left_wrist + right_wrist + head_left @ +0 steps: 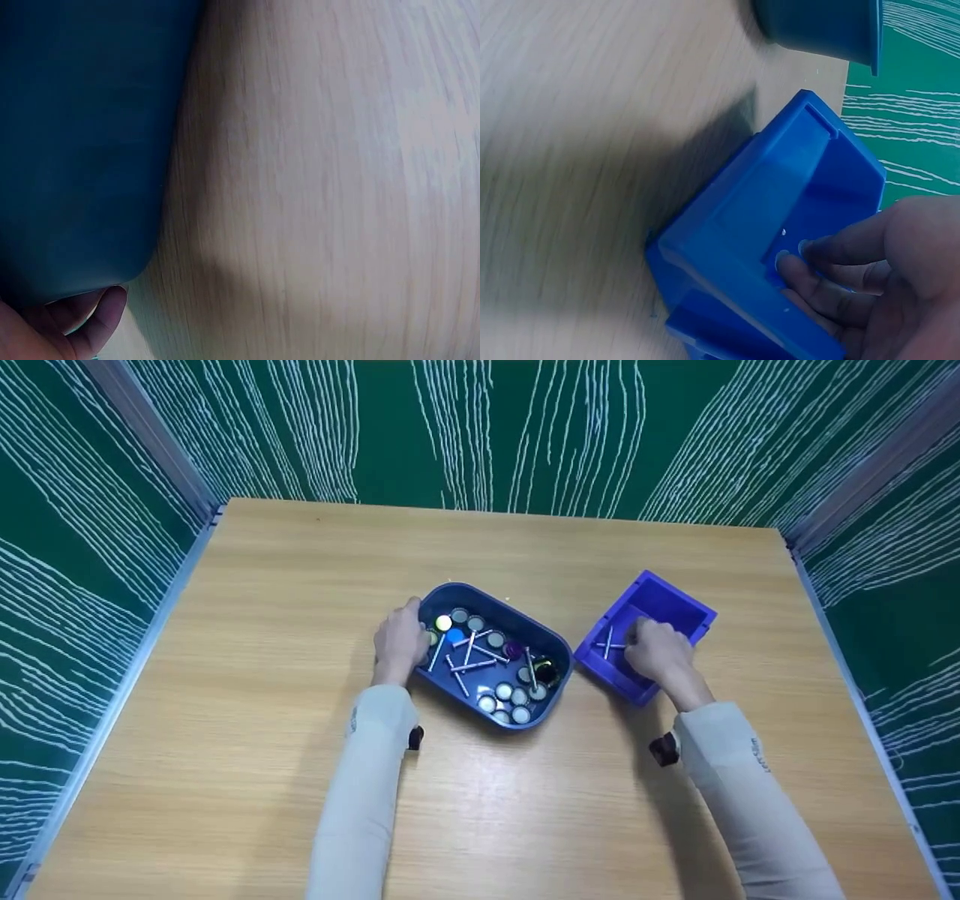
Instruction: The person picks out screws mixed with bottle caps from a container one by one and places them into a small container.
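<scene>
Fingers down in the purple box (667, 598), others on the tub

Fingers (821, 292) of my right hand (660, 649) reach inside the box, bent and narrow, their tips close together; I cannot tell whether anything sits between them. Just left of these tips, on the box's floor, two slim crossed rods (608, 643) lie, one of them running toward my hand. With my left hand (401, 641) I grip the near-left end of the blue tub (534, 631), fingers curled at its rim. The tub stands between my hands, one corner just beside the box.

Inside it, more metal rods (474, 665), straight, silvery and screw-like, overlap in the middle. Round shallow caps (519, 697) lie about them, most of them grey, with a bright yellow one (443, 622), a blue one (455, 636) and a purple one (514, 650) among them.

The tub looks like smooth plastic, oblong with rounded corners; the box is angular, glossy and straight-walled. Both rest on a bench (315, 585) of pale wood with fine, streaky grain. Behind, green walls (390, 435) carry wavy white lines. Pale sleeves (360, 795) cover my arms.
</scene>
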The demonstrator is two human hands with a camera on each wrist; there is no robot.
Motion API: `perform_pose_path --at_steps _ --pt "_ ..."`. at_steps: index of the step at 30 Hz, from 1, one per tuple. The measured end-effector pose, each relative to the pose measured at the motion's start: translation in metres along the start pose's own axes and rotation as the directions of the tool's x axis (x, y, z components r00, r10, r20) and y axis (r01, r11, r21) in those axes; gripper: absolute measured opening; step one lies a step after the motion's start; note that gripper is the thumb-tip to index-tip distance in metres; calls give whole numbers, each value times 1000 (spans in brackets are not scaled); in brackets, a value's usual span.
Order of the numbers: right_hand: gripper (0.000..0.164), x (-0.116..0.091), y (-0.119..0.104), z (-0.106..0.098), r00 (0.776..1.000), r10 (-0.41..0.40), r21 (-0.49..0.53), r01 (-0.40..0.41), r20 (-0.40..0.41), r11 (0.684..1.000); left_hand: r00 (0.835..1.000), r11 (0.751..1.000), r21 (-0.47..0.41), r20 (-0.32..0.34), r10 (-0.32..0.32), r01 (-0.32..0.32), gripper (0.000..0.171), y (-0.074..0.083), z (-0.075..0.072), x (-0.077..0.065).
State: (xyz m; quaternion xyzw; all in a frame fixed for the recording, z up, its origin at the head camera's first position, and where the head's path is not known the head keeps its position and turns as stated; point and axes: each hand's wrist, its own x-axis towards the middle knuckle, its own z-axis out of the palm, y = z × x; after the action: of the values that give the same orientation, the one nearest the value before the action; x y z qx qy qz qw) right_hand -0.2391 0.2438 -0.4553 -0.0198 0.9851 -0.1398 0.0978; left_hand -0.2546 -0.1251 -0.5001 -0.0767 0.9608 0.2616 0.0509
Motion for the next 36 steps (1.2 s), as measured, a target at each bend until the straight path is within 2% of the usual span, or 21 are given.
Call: perform_pose_path --at_steps 3,13,23,29,36 --pt "13 0 0 -3 1000 -7 10 8 -11 1000 1000 1000 0 0 3 -3 53 0 -1 0" --pt "29 -6 -8 -17 998 -41 66 45 -55 997 1000 1000 -8 -13 12 -12 52 1 -1 0" --pt "32 -13 -41 -27 994 -84 108 92 -72 990 1000 1000 14 -8 6 -6 50 5 0 2" --pt "31 -13 -58 -23 990 -119 116 128 -79 985 1000 1000 20 -2 5 -5 51 3 1 0" --pt "35 -8 -76 -6 986 -148 85 154 -74 984 1000 1000 9 -2 5 -5 53 0 0 0"
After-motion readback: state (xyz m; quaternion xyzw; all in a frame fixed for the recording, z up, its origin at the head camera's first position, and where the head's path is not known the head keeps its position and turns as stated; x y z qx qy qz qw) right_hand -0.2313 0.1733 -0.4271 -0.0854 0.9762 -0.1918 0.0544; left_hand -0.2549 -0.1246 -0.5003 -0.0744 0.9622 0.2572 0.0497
